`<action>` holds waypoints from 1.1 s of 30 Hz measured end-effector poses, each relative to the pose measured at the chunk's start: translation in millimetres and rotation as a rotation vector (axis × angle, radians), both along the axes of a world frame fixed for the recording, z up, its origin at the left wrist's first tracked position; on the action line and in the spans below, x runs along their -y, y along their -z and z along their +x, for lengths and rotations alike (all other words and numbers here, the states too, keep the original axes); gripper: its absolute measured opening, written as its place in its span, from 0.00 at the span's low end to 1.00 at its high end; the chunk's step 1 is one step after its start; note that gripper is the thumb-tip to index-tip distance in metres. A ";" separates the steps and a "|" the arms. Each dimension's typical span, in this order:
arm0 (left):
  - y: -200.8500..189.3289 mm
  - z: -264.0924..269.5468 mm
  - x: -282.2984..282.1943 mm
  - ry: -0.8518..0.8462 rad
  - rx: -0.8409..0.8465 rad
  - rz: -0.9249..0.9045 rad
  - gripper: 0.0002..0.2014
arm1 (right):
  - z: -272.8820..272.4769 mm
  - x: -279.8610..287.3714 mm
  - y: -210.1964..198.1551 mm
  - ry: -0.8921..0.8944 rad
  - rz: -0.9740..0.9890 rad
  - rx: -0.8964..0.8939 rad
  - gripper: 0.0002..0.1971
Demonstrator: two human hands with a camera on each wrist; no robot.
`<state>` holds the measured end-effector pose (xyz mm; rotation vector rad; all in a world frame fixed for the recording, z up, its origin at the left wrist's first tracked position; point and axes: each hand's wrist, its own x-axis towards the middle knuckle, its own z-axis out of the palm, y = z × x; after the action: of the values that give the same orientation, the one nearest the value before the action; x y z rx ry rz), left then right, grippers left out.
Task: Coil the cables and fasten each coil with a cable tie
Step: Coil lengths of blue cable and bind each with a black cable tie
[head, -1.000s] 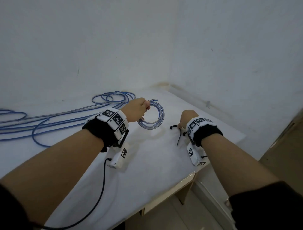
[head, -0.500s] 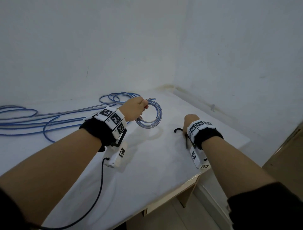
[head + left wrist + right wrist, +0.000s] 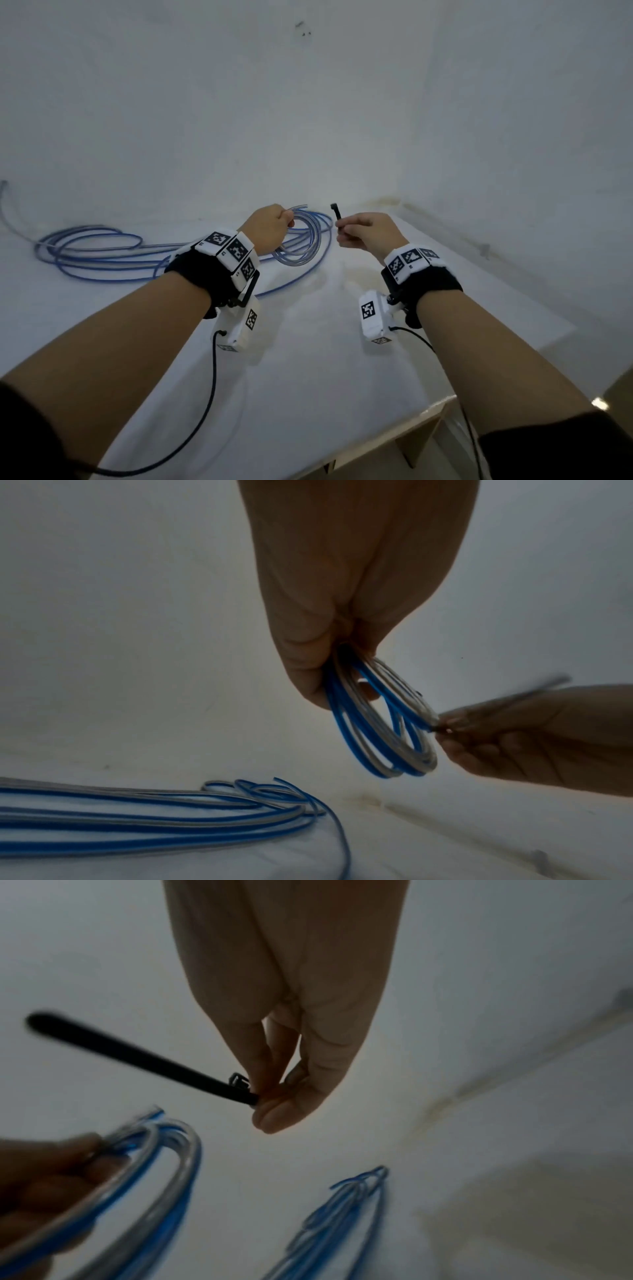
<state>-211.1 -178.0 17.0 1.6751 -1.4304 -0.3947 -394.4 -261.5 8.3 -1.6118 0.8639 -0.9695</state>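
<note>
**White corner worktop: tie lifted, brought to coil**

White walls meet in a corner behind a white worktop (image 3: 308, 359); loose blue-and-grey cables (image 3: 102, 253) lie spread along its far left side.

Left hand (image 3: 269, 228): fingers curled and clamped on the top of a small coil (image 3: 305, 240) of blue-and-grey cable, held upright clear of the worktop. Left wrist view shows several turns bunched in the pinch, loop hanging below.

Right hand (image 3: 368, 231): thumb and forefinger pinched on a black cable tie (image 3: 137, 1056). Right wrist view shows the grip close to the locking head, the strap sticking out towards the coil.

Change over the last second: the right hand was down at the worktop edge with the tie against the surface. It is now raised level with the left hand, tie lifted off and just beside the coil. The coil itself has hardly shifted in the left hand's grip.

Judgement: pick-up of the tie is done; threading comes next. Tie not yet round the turns. First coil unfastened; remaining cables uncoiled, so the task is at an early stage.

Risk: the turns may spring apart if the left pinch slackens during threading.
</note>
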 end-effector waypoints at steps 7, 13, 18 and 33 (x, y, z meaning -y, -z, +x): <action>-3.0 67.2 -37.9 -0.188 -0.001 -0.073 0.13 | 93.8 -41.4 -14.7 -0.181 -0.068 0.223 0.04; 3.0 125.1 -61.7 -0.323 0.021 -0.180 0.12 | 165.5 -67.4 -16.7 -0.292 -0.112 0.246 0.01; 7.4 157.5 -69.2 -0.388 0.051 -0.227 0.15 | 207.3 -80.1 -15.6 -0.352 -0.033 0.356 0.02; 24.4 183.5 -62.8 -0.392 0.176 -0.204 0.12 | 242.9 -74.1 22.6 -0.432 -0.131 0.256 0.03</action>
<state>-27.6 -115.2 -7.4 1.8004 -1.1801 0.1166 -151.5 -187.4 -14.3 -1.6488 0.2641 -0.9064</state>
